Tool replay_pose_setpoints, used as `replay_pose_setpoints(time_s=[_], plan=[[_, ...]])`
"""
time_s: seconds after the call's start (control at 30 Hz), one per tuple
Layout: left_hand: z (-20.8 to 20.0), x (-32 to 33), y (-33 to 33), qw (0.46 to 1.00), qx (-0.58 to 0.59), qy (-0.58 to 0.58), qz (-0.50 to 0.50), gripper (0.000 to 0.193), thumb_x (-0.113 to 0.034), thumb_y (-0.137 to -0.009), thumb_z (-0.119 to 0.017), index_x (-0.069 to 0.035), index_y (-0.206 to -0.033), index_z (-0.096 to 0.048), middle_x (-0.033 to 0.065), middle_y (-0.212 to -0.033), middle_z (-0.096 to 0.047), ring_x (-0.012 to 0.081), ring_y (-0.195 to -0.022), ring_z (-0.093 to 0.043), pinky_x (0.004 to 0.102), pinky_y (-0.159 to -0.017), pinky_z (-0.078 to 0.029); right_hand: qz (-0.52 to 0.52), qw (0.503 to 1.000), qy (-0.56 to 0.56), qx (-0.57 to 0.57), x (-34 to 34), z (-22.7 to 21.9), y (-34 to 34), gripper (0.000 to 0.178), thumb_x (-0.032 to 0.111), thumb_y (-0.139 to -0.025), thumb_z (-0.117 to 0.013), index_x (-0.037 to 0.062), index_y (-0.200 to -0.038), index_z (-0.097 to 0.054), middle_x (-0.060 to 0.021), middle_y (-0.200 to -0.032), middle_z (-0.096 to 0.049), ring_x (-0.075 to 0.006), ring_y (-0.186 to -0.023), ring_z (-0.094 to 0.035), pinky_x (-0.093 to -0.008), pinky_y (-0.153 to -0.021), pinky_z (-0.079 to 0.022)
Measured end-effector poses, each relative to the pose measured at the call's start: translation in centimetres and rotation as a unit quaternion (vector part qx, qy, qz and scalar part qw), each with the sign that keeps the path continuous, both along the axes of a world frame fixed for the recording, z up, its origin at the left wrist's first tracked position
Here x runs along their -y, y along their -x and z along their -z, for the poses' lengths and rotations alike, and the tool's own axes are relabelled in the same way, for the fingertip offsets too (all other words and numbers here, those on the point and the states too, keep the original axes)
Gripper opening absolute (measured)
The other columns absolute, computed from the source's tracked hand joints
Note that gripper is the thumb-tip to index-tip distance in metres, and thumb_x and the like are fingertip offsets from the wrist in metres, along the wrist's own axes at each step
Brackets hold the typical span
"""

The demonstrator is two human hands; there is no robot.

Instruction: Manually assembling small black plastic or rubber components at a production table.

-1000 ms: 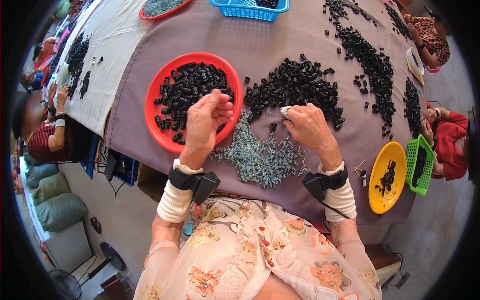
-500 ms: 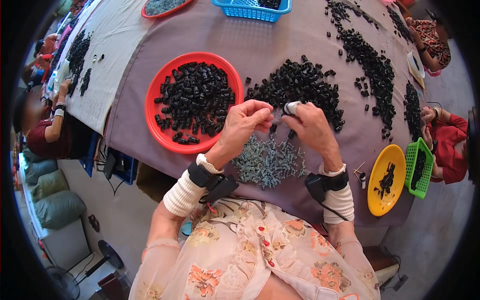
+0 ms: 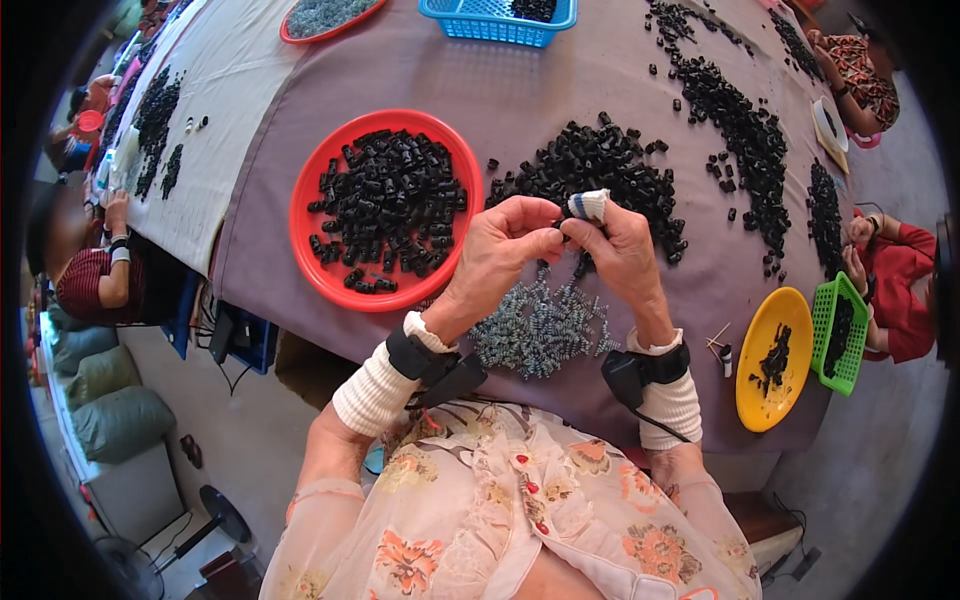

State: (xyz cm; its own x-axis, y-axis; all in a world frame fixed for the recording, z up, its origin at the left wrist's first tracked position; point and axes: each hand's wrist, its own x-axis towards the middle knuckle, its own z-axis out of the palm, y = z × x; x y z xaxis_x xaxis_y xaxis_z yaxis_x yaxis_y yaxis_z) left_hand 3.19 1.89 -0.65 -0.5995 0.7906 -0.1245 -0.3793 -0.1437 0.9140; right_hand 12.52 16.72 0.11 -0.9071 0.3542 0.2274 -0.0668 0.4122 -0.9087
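My left hand point(image 3: 508, 248) and my right hand point(image 3: 622, 250) meet fingertip to fingertip above the table, both pinched. A dark bit shows between them, probably a small black plastic piece, mostly hidden by the fingers. On a finger of my right hand sits a white cloth finger sleeve point(image 3: 588, 206) with a blue stripe. Just below the hands lies a heap of small metal springs point(image 3: 540, 330). Behind them spreads a pile of black plastic pieces point(image 3: 600, 160). To the left, a red plate point(image 3: 306, 262) holds many more such black pieces point(image 3: 390, 195).
A yellow plate point(image 3: 752, 400) and a green basket point(image 3: 848, 372) stand at right, beside a small bottle point(image 3: 727, 360). At the far edge are a blue basket point(image 3: 500, 28) and a red dish of springs point(image 3: 335, 14). Other people work along both sides.
My hands have come together, the left fingertips now touching the right ones. The right hand has turned, so its striped finger sleeve shows more fully.
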Motion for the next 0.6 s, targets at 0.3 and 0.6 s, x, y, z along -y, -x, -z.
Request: replay_pose_setpoints(time_s=[0.3, 0.6], plan=[[-0.3, 1.8, 2.9, 0.989, 0.118, -0.029, -0.080, 0.021, -0.002, -0.089, -0.057, 0.003, -0.109, -0.060, 0.0068, -0.092, -0.064, 0.0153, -0.079, -0.065, 0.0304, -0.073, -0.055, -0.015, 0.944, -0.327, 0.030, 0.3, 3.3, 1.6, 0.005, 0.009, -0.078, -0.061, 0.0043, -0.079, -0.058, -0.0110, -0.076, -0.059, -0.0290, -0.070, -0.062, -0.0385, -0.059, -0.048], [0.3, 2.6, 3.2, 0.982, 0.175, -0.053, -0.058, 0.019, -0.005, -0.089, -0.059, 0.003, -0.107, -0.059, 0.0088, -0.090, -0.065, 0.0174, -0.079, -0.065, 0.0315, -0.074, -0.056, -0.042, 0.927, -0.369, 0.053, 0.7, 3.2, 2.6, 0.009, 0.009, -0.073, -0.065, 0.0046, -0.078, -0.058, -0.0079, -0.073, -0.061, -0.0237, -0.069, -0.062, -0.0368, -0.060, -0.047]])
